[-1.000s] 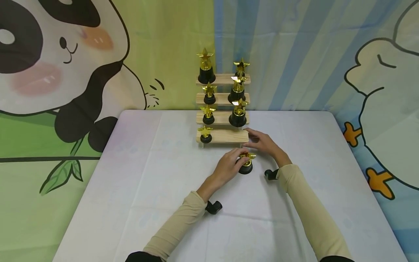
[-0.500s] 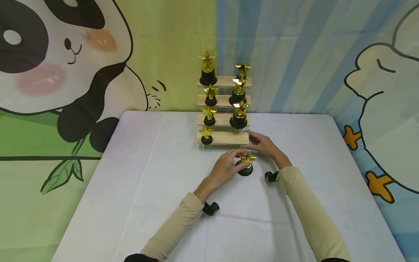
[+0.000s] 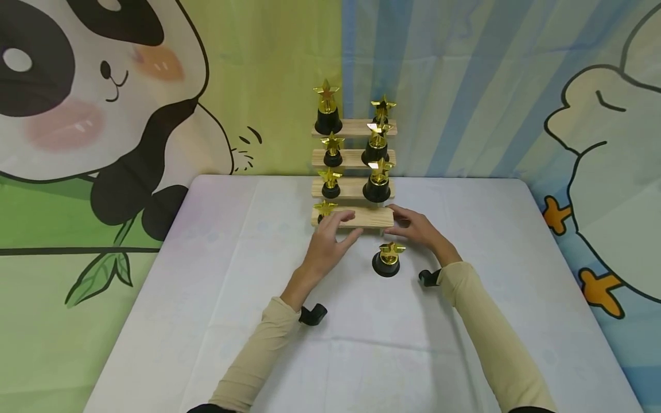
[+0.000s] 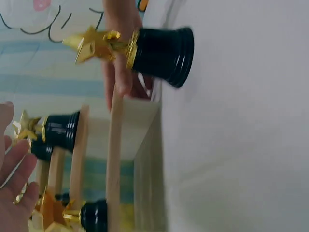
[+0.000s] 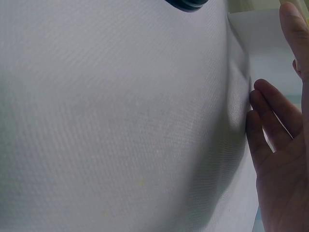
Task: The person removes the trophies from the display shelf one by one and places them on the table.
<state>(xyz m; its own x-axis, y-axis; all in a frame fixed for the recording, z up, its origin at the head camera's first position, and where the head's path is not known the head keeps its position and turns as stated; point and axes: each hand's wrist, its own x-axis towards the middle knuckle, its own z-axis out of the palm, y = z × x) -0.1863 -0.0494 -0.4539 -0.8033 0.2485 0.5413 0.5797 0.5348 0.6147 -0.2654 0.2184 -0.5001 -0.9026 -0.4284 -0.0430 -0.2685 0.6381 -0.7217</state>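
My left hand (image 3: 323,250) hovers in front of the lowest wooden step, thumb and fingers apart with nothing held. Behind its fingertips, partly covered, is a small gold star trophy (image 3: 325,207) on the step's left end. My right hand (image 3: 417,229) touches the right end of the stepped wooden display stand (image 3: 366,217); the right wrist view has its fingers (image 5: 277,116) fairly straight beside it. Another star trophy (image 3: 386,264) with a black base stands upright on the table, in front of the right hand; the left wrist view gives this trophy (image 4: 161,54) large and sideways.
Higher steps carry more trophies, among them a tall one (image 3: 327,112) at top left and a larger one (image 3: 377,186) on the right. A white cloth covers the table (image 3: 248,258). Behind hangs a cartoon-printed curtain (image 3: 268,86).
My left hand has let go of the trophy on the table and moved left and forward to the lowest step. That trophy stays in place. My right hand keeps its spot at the stand.
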